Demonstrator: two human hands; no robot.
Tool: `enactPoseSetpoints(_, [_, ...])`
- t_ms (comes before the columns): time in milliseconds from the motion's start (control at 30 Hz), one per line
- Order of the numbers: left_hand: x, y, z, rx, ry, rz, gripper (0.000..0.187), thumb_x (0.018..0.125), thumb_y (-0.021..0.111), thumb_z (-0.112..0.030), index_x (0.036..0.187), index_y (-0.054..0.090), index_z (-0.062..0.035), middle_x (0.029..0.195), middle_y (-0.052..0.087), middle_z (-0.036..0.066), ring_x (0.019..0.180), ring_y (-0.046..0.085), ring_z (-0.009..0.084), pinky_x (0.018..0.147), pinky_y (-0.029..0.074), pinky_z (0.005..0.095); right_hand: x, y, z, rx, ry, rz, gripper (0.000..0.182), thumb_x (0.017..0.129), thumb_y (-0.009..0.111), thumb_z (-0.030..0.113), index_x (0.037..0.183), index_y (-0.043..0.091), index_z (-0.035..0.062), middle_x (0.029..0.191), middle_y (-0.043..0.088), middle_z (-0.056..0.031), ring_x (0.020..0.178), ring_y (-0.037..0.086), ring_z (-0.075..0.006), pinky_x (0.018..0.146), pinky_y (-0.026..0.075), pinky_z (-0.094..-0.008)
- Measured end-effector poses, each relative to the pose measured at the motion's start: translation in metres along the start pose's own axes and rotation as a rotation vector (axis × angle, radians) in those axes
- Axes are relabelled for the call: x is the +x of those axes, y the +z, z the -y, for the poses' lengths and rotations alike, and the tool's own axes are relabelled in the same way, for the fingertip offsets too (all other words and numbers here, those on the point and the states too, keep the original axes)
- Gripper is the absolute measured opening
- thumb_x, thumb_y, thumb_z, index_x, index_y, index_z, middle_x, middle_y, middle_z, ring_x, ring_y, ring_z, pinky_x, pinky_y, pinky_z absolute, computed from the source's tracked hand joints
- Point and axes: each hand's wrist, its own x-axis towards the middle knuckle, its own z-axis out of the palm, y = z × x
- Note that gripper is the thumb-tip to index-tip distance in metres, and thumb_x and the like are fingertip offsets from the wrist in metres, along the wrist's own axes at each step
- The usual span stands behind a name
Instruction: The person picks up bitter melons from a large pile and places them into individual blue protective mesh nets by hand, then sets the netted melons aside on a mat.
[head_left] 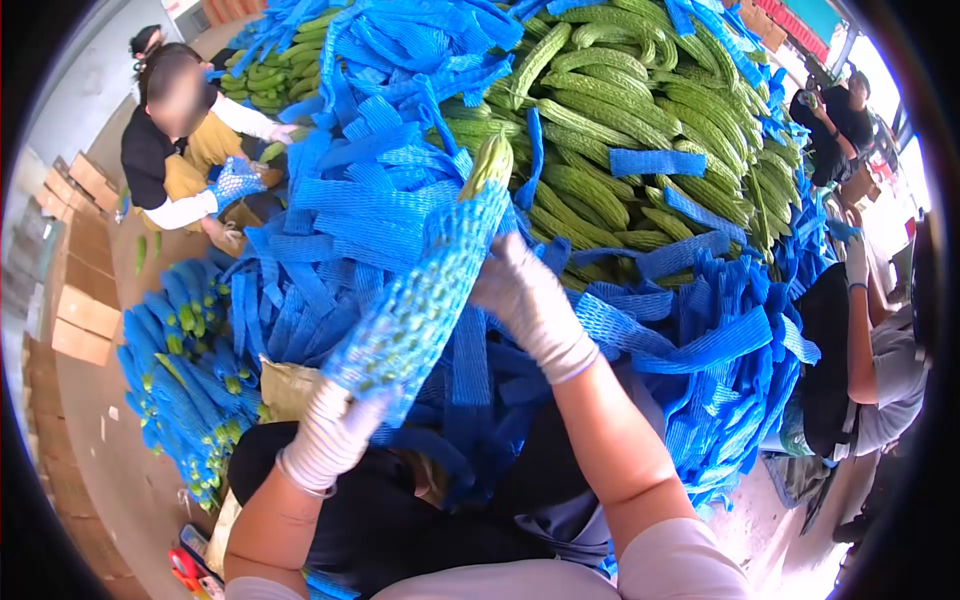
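A long green bitter melon (489,166), tilted upward to the right, pokes its tip out of a blue foam net sleeve (425,290) that covers most of its length. My left hand (340,425), in a white glove, is closed around the lower end of the sleeved melon. Also gloved, my right hand (525,300) is beside the sleeve's upper half; motion smears its fingers, and I cannot tell whether they grip it. Behind both hands lie loose blue sleeves (365,225) in a heap, next to a large pile of bare bitter melons (620,110).
Sleeved melons (185,370) are stacked at the left, by a tan sack (288,390). A person (160,150) works at the far left, another (880,370) at the right. Cardboard boxes (85,290) line the left wall. Something red-handled (188,568) is at the lower left.
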Motion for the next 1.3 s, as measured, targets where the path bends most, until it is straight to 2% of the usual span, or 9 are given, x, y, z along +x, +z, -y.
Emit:
enactPoseSetpoints(167, [0.004, 0.011, 0.008, 0.736, 0.343, 0.226, 0.068, 0.082, 0.063, 0.000, 0.143, 0.034, -0.0007, 0.146, 0.038, 0.018, 0.134, 0.040, 0.0301, 0.109, 0.032, 0.0385, -0.028, 0.042, 0.014, 0.271, -0.006, 0.155, 0.048, 0.087, 0.068, 0.038, 0.120, 0.056, 0.0046, 0.109, 0.064, -0.0096, 0.100, 0.063, -0.0219, 0.090, 0.050, -0.0413])
enactPoseSetpoints(300, [0.007, -0.010, -0.017, 0.440, -0.094, 0.717, 0.045, 0.086, 0.069, -0.015, 0.126, 0.055, 0.0016, 0.129, 0.057, 0.020, 0.125, 0.051, 0.0318, 0.105, 0.037, 0.0395, -0.037, 0.037, 0.030, 0.155, -0.025, 0.076, 0.048, 0.081, 0.074, 0.038, 0.108, 0.060, 0.0006, 0.092, 0.066, -0.0093, 0.079, 0.066, -0.0216, 0.073, 0.055, -0.0340])
enactPoseSetpoints(433, [0.017, -0.011, -0.029, -0.011, 0.003, -0.080, 0.028, 0.093, 0.061, -0.013, 0.117, 0.061, 0.0002, 0.101, 0.068, 0.011, 0.086, 0.062, 0.0133, 0.079, 0.050, 0.0253, -0.054, 0.047, 0.034, 0.159, 0.195, 0.301, 0.046, 0.086, 0.069, 0.036, 0.117, 0.056, 0.0057, 0.091, 0.064, -0.0047, 0.078, 0.065, -0.0156, 0.069, 0.053, -0.0279])
enactPoseSetpoints(533, [0.044, -0.001, -0.016, 0.561, 0.282, -0.173, 0.037, 0.086, 0.060, 0.003, 0.122, 0.056, -0.0025, 0.120, 0.056, 0.004, 0.090, 0.056, 0.0086, 0.072, 0.047, 0.0221, -0.058, 0.057, 0.017, 0.111, 0.272, 0.360, 0.055, 0.085, 0.066, 0.048, 0.113, 0.060, 0.0010, 0.091, 0.068, -0.0099, 0.080, 0.067, -0.0189, 0.074, 0.055, -0.0311])
enactPoseSetpoints(700, [0.046, 0.002, 0.003, 0.514, 0.040, -0.024, 0.030, 0.084, 0.065, 0.000, 0.110, 0.052, -0.0051, 0.089, 0.055, 0.001, 0.067, 0.048, 0.0060, 0.061, 0.043, 0.0222, -0.054, 0.060, -0.004, 0.160, 0.232, 0.339, 0.043, 0.095, 0.057, 0.040, 0.123, 0.054, 0.0081, 0.096, 0.063, -0.0009, 0.081, 0.061, -0.0080, 0.070, 0.051, -0.0237])
enactPoseSetpoints(867, [0.044, -0.001, -0.025, 0.536, 0.580, -0.335, 0.022, 0.081, 0.064, 0.006, 0.098, 0.057, -0.0056, 0.082, 0.055, 0.002, 0.067, 0.051, 0.0076, 0.062, 0.044, 0.0227, -0.058, 0.044, -0.010, 0.370, 0.343, 0.699, 0.079, 0.084, 0.068, 0.049, 0.140, 0.037, 0.0027, 0.126, 0.058, -0.0127, 0.113, 0.059, -0.0229, 0.097, 0.048, -0.0366])
enactPoseSetpoints(1100, [0.051, -0.014, 0.013, -0.286, -0.016, -0.455, 0.031, 0.095, 0.057, -0.020, 0.123, 0.051, -0.0091, 0.112, 0.058, 0.003, 0.105, 0.055, 0.0137, 0.095, 0.044, 0.0295, -0.051, 0.062, -0.011, 0.318, 0.386, 0.447, 0.080, 0.082, 0.074, 0.034, 0.144, 0.033, 0.0037, 0.127, 0.055, -0.0103, 0.112, 0.057, -0.0212, 0.097, 0.046, -0.0362])
enactPoseSetpoints(1167, [0.048, -0.015, 0.024, -0.755, -0.241, 0.000, 0.046, 0.097, 0.052, -0.037, 0.131, 0.047, -0.0075, 0.123, 0.056, 0.006, 0.114, 0.053, 0.0173, 0.099, 0.043, 0.0340, -0.060, 0.077, -0.002, -0.083, 0.026, 0.395, 0.087, 0.086, 0.072, 0.027, 0.148, 0.018, 0.0000, 0.132, 0.050, -0.0100, 0.119, 0.050, -0.0186, 0.101, 0.041, -0.0352])
enactPoseSetpoints(1300, [0.034, -0.022, 0.033, -0.701, -0.465, 0.057, 0.053, 0.095, 0.052, -0.048, 0.130, 0.050, -0.0079, 0.114, 0.062, 0.008, 0.106, 0.059, 0.0184, 0.098, 0.045, 0.0346, -0.062, 0.061, 0.015, -0.369, 0.139, 0.305, 0.045, 0.089, 0.069, 0.013, 0.127, 0.053, -0.0041, 0.114, 0.062, -0.0152, 0.105, 0.058, -0.0174, 0.089, 0.049, -0.0316])
